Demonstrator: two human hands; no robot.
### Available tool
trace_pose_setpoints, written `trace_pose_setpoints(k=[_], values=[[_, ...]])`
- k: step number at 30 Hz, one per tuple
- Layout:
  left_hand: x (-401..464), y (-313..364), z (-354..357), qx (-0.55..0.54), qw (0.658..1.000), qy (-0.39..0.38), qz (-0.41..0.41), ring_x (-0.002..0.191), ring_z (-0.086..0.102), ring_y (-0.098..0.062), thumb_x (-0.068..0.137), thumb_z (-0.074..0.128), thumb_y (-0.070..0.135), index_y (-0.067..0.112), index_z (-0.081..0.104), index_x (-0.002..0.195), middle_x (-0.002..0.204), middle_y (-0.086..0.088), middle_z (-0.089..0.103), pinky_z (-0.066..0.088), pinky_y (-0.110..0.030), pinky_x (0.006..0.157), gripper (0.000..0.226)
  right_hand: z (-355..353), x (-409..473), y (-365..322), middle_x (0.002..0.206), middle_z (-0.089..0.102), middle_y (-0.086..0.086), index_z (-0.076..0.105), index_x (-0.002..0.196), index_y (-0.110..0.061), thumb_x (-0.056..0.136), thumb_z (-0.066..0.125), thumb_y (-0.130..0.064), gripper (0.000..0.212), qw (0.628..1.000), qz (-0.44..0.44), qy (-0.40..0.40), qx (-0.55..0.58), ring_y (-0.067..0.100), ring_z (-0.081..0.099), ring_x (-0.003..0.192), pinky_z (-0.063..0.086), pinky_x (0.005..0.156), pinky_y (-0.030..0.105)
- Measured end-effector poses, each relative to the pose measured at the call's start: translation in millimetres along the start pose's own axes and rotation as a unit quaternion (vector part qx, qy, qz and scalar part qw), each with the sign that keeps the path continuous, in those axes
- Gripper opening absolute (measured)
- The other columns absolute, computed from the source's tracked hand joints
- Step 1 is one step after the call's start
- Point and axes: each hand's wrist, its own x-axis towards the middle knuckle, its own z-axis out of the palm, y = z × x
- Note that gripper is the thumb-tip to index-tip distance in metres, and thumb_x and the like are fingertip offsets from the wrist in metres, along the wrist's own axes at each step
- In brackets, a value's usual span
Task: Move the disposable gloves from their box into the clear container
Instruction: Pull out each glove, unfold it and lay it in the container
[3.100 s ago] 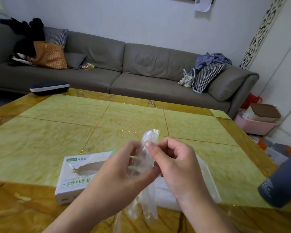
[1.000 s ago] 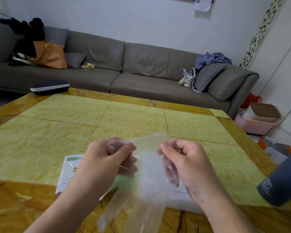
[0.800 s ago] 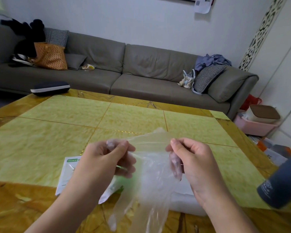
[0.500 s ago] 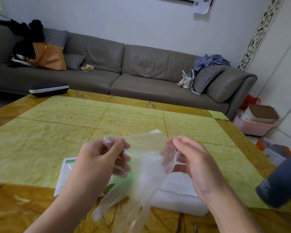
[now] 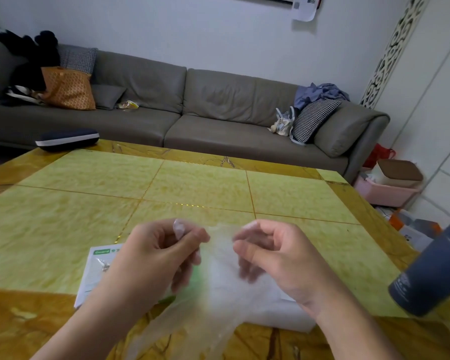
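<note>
Two bare forearms enter from the bottom edge, one on each side. No sleeve, cuff, watch or band shows on either, up to where the picture cuts them off. The left hand (image 5: 156, 253) and right hand (image 5: 278, 258) wear no rings. A short, unpainted nail shows on the right thumb; the other fingertips are blurred or hidden.

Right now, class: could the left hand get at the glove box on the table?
Probably yes. The left hand hangs just above the glove box, nothing solid between them, but it is pinching a thin clear glove, so it would have to let go first.
</note>
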Motion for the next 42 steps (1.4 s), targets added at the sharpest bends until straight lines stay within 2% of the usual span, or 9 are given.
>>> trace_pose_setpoints(k=[7, 11, 15, 20, 23, 28, 33, 38, 42], values=[[6, -3, -7, -0.016, 0.994, 0.111, -0.001, 0.054, 0.057, -0.018, 0.104, 0.058, 0.024, 0.014, 0.077, 0.085, 0.072, -0.008, 0.069, 0.046, -0.029, 0.056, 0.029, -16, 0, 12, 0.063, 0.058, 0.008, 0.072, 0.086, -0.009, 0.100, 0.069, -0.014, 0.016, 0.991, 0.028, 0.131, 0.025, 0.019, 0.047, 0.046, 0.034, 0.040, 0.023], [-7, 9, 3, 0.226, 0.940, 0.169, 0.193, 0.092, 0.065, -0.001, 0.097, 0.065, 0.022, 0.032, 0.070, 0.095, 0.090, 0.017, 0.071, 0.046, -0.019, 0.079, 0.011, -42, -2, 19, 0.057, 0.056, 0.012, 0.065, 0.081, -0.001, 0.101, 0.064, -0.011, 0.023, 0.974, 0.029, 0.224, -0.002, 0.019, 0.048, 0.041, 0.037, 0.039, 0.027], [-16, 26, 41, 0.372, 0.853, 0.005, 0.366, 0.099, 0.059, -0.002, 0.097, 0.062, 0.019, 0.029, 0.069, 0.108, 0.106, 0.019, 0.061, 0.045, -0.014, 0.080, 0.017, -48, -6, 31, 0.050, 0.061, 0.011, 0.058, 0.071, -0.001, 0.094, 0.053, -0.013, 0.026, 0.962, 0.068, 0.235, -0.124, 0.020, 0.057, 0.044, 0.052, 0.053, 0.035], [3, -13, 95, 0.555, 0.795, -0.155, 0.189, 0.108, 0.056, -0.020, 0.106, 0.040, 0.028, 0.025, 0.057, 0.115, 0.113, 0.005, 0.053, 0.047, -0.032, 0.086, 0.020, -46, -2, 46, 0.057, 0.064, 0.012, 0.056, 0.073, -0.003, 0.098, 0.056, -0.018, 0.029, 0.942, 0.083, 0.243, -0.217, 0.021, 0.060, 0.040, 0.040, 0.038, 0.024], [15, -31, 100, 0.590, 0.777, -0.194, 0.106, 0.104, 0.059, -0.022, 0.106, 0.038, 0.028, 0.022, 0.056, 0.108, 0.108, 0.002, 0.053, 0.049, -0.035, 0.081, 0.018, -54, 2, 57, 0.052, 0.040, -0.002, 0.035, 0.060, -0.015, 0.094, 0.065, -0.020, 0.045, 0.910, 0.044, 0.268, -0.314, 0.023, 0.043, 0.044, 0.030, 0.043, 0.029], [30, -35, 95, 0.583, 0.775, -0.234, 0.071, 0.118, 0.059, -0.014, 0.105, 0.045, 0.046, 0.033, 0.047, 0.138, 0.126, 0.012, 0.062, 0.052, -0.037, 0.096, 0.036, -61, -2, 57, 0.064, 0.054, -0.002, 0.043, 0.065, -0.021, 0.098, 0.067, -0.039, 0.044, 0.858, 0.054, 0.239, -0.451, 0.019, 0.055, 0.055, 0.051, 0.052, 0.035], [41, -30, 95, 0.597, 0.751, -0.280, 0.030, 0.123, 0.059, -0.013, 0.096, 0.050, 0.069, 0.045, 0.025, 0.156, 0.139, 0.012, 0.059, 0.049, -0.039, 0.104, 0.069, -63, -5, 51, 0.086, 0.064, 0.000, 0.055, 0.084, -0.022, 0.098, 0.062, -0.029, 0.017, 0.831, 0.084, 0.221, -0.503, 0.026, 0.067, 0.077, 0.058, 0.066, 0.038], [49, -28, 102, 0.618, 0.731, -0.289, 0.010, 0.103, 0.068, -0.009, 0.086, 0.065, 0.070, 0.045, 0.041, 0.148, 0.127, 0.014, 0.064, 0.055, -0.035, 0.096, 0.071, -57, -8, 48, 0.091, 0.064, -0.001, 0.054, 0.098, -0.019, 0.097, 0.065, -0.018, 0.011, 0.810, 0.104, 0.200, -0.542, 0.024, 0.067, 0.079, 0.045, 0.057, 0.033], [56, -31, 105, 0.632, 0.723, -0.279, 0.023, 0.102, 0.065, -0.012, 0.082, 0.075, 0.059, 0.043, 0.050, 0.136, 0.113, 0.015, 0.064, 0.055, -0.033, 0.089, 0.061, -55, -10, 48, 0.102, 0.068, 0.001, 0.049, 0.129, -0.015, 0.094, 0.071, -0.012, 0.042, 0.800, 0.106, 0.204, -0.554, 0.021, 0.070, 0.082, 0.052, 0.058, 0.031]])
